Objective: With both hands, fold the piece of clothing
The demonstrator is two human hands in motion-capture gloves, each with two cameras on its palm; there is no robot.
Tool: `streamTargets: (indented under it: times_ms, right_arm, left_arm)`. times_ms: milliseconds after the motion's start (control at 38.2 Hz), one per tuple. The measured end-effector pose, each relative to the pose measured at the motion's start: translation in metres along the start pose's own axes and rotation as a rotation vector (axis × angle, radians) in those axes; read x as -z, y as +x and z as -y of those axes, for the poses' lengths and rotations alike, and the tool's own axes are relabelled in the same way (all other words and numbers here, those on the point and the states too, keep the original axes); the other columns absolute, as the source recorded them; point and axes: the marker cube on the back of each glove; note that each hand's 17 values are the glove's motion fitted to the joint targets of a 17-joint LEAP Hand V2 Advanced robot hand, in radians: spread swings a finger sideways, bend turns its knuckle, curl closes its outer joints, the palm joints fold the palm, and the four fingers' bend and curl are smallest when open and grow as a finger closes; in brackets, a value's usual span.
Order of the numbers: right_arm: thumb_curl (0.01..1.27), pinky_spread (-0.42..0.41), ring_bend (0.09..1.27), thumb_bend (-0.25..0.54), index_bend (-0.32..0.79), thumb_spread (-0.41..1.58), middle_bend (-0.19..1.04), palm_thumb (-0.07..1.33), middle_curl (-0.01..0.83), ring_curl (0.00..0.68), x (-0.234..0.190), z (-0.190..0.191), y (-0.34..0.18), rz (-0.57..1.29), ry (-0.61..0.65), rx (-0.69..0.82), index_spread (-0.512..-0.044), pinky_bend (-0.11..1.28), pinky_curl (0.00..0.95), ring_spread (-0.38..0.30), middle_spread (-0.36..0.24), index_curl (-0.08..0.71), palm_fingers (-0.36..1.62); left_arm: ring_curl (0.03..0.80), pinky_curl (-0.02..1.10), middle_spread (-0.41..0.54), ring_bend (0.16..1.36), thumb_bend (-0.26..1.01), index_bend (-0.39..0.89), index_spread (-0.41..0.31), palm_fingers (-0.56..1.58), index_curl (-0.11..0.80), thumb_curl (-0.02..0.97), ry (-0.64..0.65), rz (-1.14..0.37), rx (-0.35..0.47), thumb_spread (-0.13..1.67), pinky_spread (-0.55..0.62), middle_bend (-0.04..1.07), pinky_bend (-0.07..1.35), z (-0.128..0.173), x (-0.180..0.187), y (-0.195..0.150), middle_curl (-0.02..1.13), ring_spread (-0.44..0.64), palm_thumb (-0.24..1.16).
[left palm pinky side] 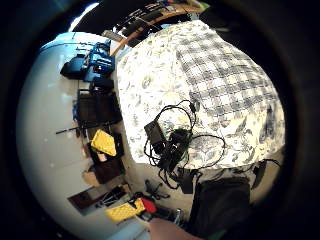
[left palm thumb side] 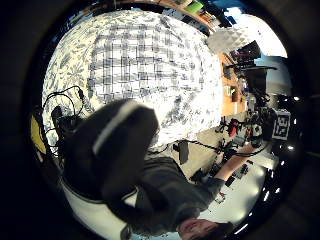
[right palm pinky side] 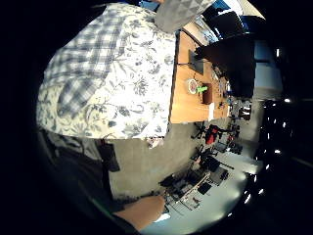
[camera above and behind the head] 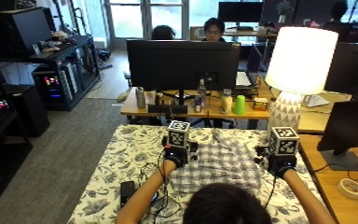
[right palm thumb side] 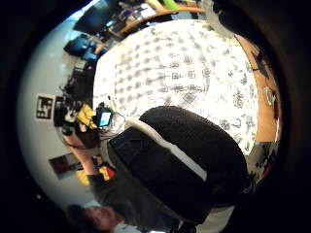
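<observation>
From the outside view, the blue-and-white checked cloth shirt [camera above and behind the head: 219, 161] lies flat on the flowered tabletop [camera above and behind the head: 120, 158], ready for folding. The left hand [camera above and behind the head: 175, 156] and right hand [camera above and behind the head: 281, 164] hover at its sides. I cannot tell their fingers. The palm views show the shirt [left palm thumb side: 145, 55] far below, so nothing is held.

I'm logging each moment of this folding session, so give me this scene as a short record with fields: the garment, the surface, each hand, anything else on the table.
garment: blue and white checked shirt, lying spread out flat, not yet folded
surface: table with a white, blue-flowered cloth
left hand: in a black glove, above the shirt's left edge; fingers not visible
right hand: in a black glove, above the shirt's right edge; fingers not visible
other: small black box with tangled black cables, left of the shirt
</observation>
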Motion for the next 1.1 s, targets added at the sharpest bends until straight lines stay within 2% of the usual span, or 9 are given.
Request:
streamTargets:
  times_ms: [157, 341, 445, 524, 655, 734, 838, 917, 1100]
  right_arm:
    - [0.04, 0.176, 0.31, 0.050, 0.18, 0.70, 0.27, 0.12, 0.139, 0.137, -0.003, 0.008, 0.002, 0.003, 0.009, 0.001, -0.232, 0.31, 0.142, 0.078, 0.009, 0.149, 0.46]
    - [0.07, 0.216, 0.31, 0.027, 0.16, 0.93, 0.26, 0.13, 0.198, 0.178, -0.015, 0.022, 0.002, -0.019, 0.001, -0.014, -0.281, 0.31, 0.191, 0.099, 0.011, 0.202, 0.44]
    - [0.08, 0.225, 0.31, 0.011, 0.16, 1.01, 0.25, 0.13, 0.221, 0.193, -0.029, 0.029, 0.000, -0.027, -0.033, -0.005, -0.294, 0.31, 0.214, 0.105, 0.011, 0.221, 0.43]
    - [0.10, 0.229, 0.31, 0.000, 0.16, 1.05, 0.25, 0.14, 0.237, 0.203, -0.039, 0.032, 0.000, -0.032, -0.059, 0.000, -0.300, 0.31, 0.227, 0.108, 0.012, 0.233, 0.43]
    - [0.11, 0.234, 0.31, -0.012, 0.16, 1.09, 0.24, 0.14, 0.261, 0.218, -0.057, 0.036, 0.001, -0.049, -0.098, 0.017, -0.309, 0.30, 0.247, 0.111, 0.012, 0.249, 0.42]
    - [0.12, 0.237, 0.31, -0.015, 0.15, 1.11, 0.23, 0.14, 0.273, 0.226, -0.068, 0.039, 0.004, -0.048, -0.124, 0.005, -0.309, 0.30, 0.257, 0.113, 0.012, 0.257, 0.42]
    - [0.13, 0.239, 0.30, -0.017, 0.16, 1.12, 0.23, 0.14, 0.289, 0.235, -0.080, 0.044, 0.010, -0.034, -0.149, 0.002, -0.309, 0.30, 0.267, 0.114, 0.012, 0.267, 0.42]
    - [0.14, 0.240, 0.30, -0.017, 0.16, 1.12, 0.23, 0.13, 0.299, 0.241, -0.087, 0.047, 0.013, -0.029, -0.160, 0.000, -0.311, 0.29, 0.274, 0.112, 0.010, 0.273, 0.42]
    - [0.15, 0.242, 0.29, -0.015, 0.16, 1.14, 0.22, 0.14, 0.320, 0.254, -0.103, 0.054, 0.011, -0.015, -0.189, 0.017, -0.308, 0.28, 0.288, 0.111, 0.012, 0.287, 0.42]
  left_arm:
    - [0.183, 0.19, 0.206, 0.59, -0.01, 0.07, 0.017, 0.16, 0.044, 0.043, 0.013, -0.003, 0.012, 0.65, 0.25, 0.11, 0.53, 0.010, -0.006, -0.002, 0.05, 0.21, 0.03]
    - [0.232, 0.25, 0.267, 0.68, -0.02, 0.10, 0.018, 0.08, 0.070, 0.088, -0.041, -0.033, -0.024, 0.81, 0.31, 0.16, 0.60, 0.062, -0.067, 0.008, 0.08, 0.28, 0.00]
    - [0.241, 0.26, 0.279, 0.69, 0.00, 0.12, 0.013, 0.06, 0.092, 0.120, -0.200, -0.013, -0.059, 0.86, 0.32, 0.17, 0.62, 0.027, -0.102, 0.029, 0.10, 0.29, 0.05]
    - [0.248, 0.28, 0.295, 0.70, -0.01, 0.12, 0.011, 0.03, 0.105, 0.139, -0.348, 0.040, -0.008, 0.89, 0.33, 0.17, 0.64, -0.005, -0.117, 0.036, 0.11, 0.31, 0.07]
    - [0.254, 0.29, 0.300, 0.71, -0.01, 0.13, 0.009, 0.01, 0.127, 0.169, -0.496, 0.085, 0.034, 0.92, 0.34, 0.18, 0.66, -0.014, -0.152, 0.034, 0.14, 0.33, 0.11]
    - [0.253, 0.29, 0.281, 0.71, -0.02, 0.15, 0.008, 0.04, 0.144, 0.182, -0.430, 0.067, 0.029, 0.92, 0.34, 0.20, 0.64, -0.009, -0.164, 0.033, 0.16, 0.32, 0.11]
    - [0.243, 0.28, 0.245, 0.68, 0.01, 0.27, -0.012, 0.14, 0.209, 0.198, -0.178, -0.001, -0.020, 0.98, 0.32, 0.18, 0.58, 0.004, -0.172, 0.031, 0.17, 0.30, 0.17]
    - [0.238, 0.27, 0.212, 0.64, 0.02, 0.33, -0.042, 0.19, 0.251, 0.205, -0.093, -0.065, -0.042, 1.03, 0.31, 0.17, 0.54, 0.006, -0.175, 0.031, 0.18, 0.29, 0.21]
    - [0.223, 0.23, -0.019, 0.54, 0.08, 0.61, -0.157, 0.61, 0.372, 0.212, 0.143, -0.081, 0.026, 1.21, 0.16, 0.24, 0.34, 0.028, -0.158, 0.024, 0.24, 0.07, 0.33]
